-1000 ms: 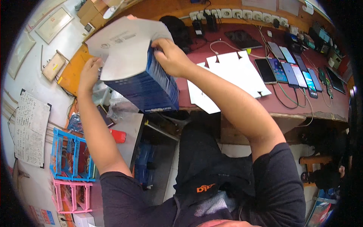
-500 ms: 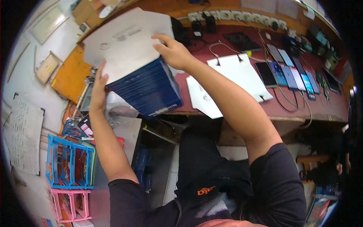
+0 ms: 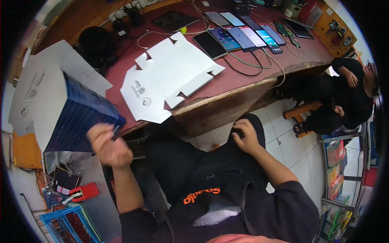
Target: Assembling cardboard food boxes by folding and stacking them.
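Blue stack steadied at counter's end

Blue stack of flat cartons [image 3: 83, 121] sits at the counter [image 3: 227, 87] corner; my left hand [image 3: 108, 146] pinches its lower edge, right hand [image 3: 245, 135] rests loosely curled, empty, on my knee. Squaring looks underway; next needs both hands.

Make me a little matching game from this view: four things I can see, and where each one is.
Things:
1. left hand
2. right hand
3. flat white carton
4. red stapler

Places:
A. lying on the red desk
B. resting on the person's knee
C. at the corner of the blue stack
D. on the grey surface down at the left

Pairs: 1-C, 2-B, 3-A, 4-D
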Demonstrator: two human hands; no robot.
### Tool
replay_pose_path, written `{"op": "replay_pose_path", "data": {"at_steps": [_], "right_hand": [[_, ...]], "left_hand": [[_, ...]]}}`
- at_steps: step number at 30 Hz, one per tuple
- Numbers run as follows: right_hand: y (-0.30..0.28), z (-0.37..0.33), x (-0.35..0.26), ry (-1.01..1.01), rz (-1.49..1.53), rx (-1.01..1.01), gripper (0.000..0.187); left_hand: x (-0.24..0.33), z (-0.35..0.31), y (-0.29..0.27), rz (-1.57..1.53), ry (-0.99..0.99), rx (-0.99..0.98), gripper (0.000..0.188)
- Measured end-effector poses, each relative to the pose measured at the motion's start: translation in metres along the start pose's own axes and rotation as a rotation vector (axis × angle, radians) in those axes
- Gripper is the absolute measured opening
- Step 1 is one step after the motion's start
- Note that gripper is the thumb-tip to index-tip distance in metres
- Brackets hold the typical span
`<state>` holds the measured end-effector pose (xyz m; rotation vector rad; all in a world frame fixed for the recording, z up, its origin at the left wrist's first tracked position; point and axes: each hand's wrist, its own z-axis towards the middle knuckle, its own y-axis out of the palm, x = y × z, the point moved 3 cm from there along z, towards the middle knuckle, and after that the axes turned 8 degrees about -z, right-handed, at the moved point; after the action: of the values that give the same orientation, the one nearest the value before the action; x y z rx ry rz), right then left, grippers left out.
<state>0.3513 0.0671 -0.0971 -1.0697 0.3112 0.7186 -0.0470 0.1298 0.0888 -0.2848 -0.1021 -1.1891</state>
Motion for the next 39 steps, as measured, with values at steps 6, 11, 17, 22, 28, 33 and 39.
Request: {"op": "replay_pose_path", "data": {"at_steps": [6,11,17,22,28,33,39], "right_hand": [[-0.039,-0.083,0.039,0.508,0.087,0.109,0.027],[-0.022,-0.083,0.030,0.452,-0.138,-0.001,0.020],[-0.030,-0.079,0.043,0.420,-0.099,0.012,0.017],[-0.024,-0.084,0.050,0.415,-0.090,-0.036,0.016],[-0.029,-0.084,0.048,0.436,-0.102,-0.032,0.016],[-0.025,-0.084,0.049,0.417,-0.125,-0.041,0.016],[-0.028,-0.090,0.049,0.424,-0.148,-0.064,0.017]], "left_hand": [[-0.044,0.008,0.130,-0.067,-0.379,-0.599,0.022],[-0.077,-0.014,0.179,0.088,-0.486,-0.906,0.029],[-0.081,0.001,0.180,-0.070,-0.596,-0.775,0.023],[-0.095,-0.007,0.170,0.035,-0.902,-0.608,0.017],[-0.130,-0.036,0.170,-0.622,-1.341,-0.412,0.011],[-0.111,-0.015,0.174,-0.600,-1.343,-0.168,0.013],[-0.089,0.005,0.159,-0.442,-0.926,0.510,0.021]]}}
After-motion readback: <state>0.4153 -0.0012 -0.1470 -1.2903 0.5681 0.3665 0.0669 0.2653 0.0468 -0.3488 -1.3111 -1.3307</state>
